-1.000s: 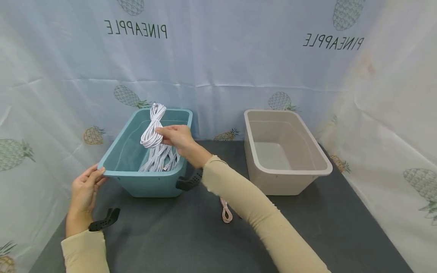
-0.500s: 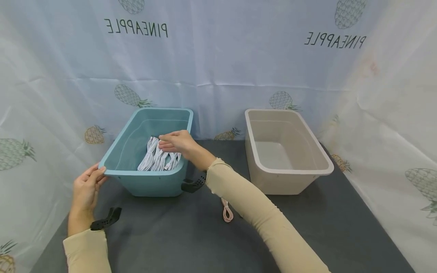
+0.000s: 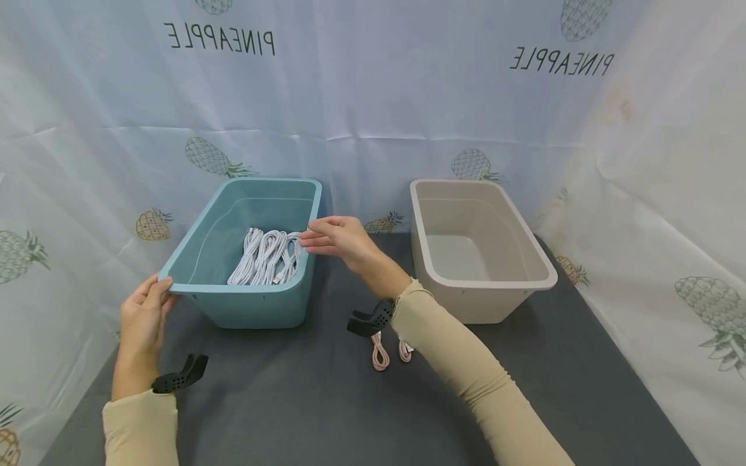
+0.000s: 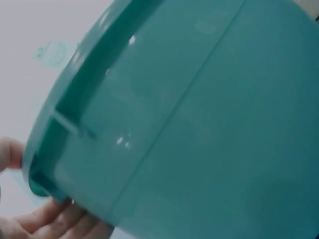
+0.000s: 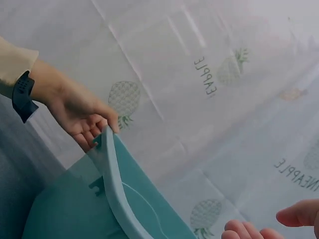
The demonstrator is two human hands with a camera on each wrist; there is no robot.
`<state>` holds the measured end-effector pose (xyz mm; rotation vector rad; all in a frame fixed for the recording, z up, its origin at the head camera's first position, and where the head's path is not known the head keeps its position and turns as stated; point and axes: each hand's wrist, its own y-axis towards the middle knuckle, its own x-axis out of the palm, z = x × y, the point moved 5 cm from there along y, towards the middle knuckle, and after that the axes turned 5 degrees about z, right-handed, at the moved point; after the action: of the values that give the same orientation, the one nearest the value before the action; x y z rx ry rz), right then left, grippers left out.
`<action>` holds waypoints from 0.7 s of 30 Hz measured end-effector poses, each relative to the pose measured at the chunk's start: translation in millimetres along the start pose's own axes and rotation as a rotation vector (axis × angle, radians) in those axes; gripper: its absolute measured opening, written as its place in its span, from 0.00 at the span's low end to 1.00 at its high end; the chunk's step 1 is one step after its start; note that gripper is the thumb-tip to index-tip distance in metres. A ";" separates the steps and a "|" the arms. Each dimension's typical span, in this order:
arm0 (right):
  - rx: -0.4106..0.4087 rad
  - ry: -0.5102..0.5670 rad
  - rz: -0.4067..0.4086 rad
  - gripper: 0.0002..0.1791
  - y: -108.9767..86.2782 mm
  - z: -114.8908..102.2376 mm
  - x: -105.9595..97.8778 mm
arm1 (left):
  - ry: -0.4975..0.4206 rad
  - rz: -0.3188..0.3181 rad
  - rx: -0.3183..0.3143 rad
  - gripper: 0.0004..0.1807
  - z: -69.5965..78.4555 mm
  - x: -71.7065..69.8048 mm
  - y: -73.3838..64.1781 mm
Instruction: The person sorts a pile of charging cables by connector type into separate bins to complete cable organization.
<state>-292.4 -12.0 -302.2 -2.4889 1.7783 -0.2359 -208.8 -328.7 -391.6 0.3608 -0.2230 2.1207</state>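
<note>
My left hand point(image 3: 142, 318) grips the near-left corner of the blue-green bin point(image 3: 245, 308), its thumb over the rim and its fingers underneath, as the left wrist view also shows. Several bundled white cables point(image 3: 268, 255) lie inside that bin toward its right side. At the bin's right rim is my right hand point(image 3: 344, 243), fingers extended, holding nothing. Below the right forearm two pink cables, a coiled one point(image 3: 380, 356) and a partly covered one point(image 3: 405, 350), rest on the dark table.
A beige bin point(image 3: 466, 249) stands on the right of the table point(image 3: 291, 401), with nothing visible in it. A pineapple-print curtain point(image 3: 350, 84) hangs behind and along both sides.
My right hand let go of a white cable bundle, which dropped into the blue-green bin. The hand then moved right to the rim. My left hand kept its grip there.
</note>
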 end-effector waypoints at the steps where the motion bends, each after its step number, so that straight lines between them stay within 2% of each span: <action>1: -0.018 -0.004 0.004 0.18 -3.2 -0.8 -5.1 | 0.016 0.011 -0.013 0.13 0.2 0.3 -0.8; 5: -0.064 -0.011 0.022 0.17 -16.6 -1.2 -28.4 | 0.097 0.036 -0.056 0.30 1.2 -0.7 -3.7; 8: -0.084 0.012 0.048 0.19 -27.9 -0.2 -49.5 | 0.151 0.040 -0.076 0.37 1.6 -3.8 -8.0; 14: -0.125 0.019 0.113 0.20 -49.2 0.3 -94.5 | 0.204 0.070 -0.047 0.33 2.8 -11.7 -21.8; 17: -0.129 -0.032 0.156 0.20 -59.4 0.7 -117.6 | 0.245 0.043 -0.014 0.31 1.5 -13.9 -28.4; 21: -0.143 -0.099 0.223 0.22 -74.9 0.0 -148.5 | 0.348 -0.041 0.011 0.30 -4.7 -14.8 -35.7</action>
<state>-269.6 152.7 -303.2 -2.3167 2.0752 0.0286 -172.0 -319.6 -400.3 -0.0009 -0.0010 2.1050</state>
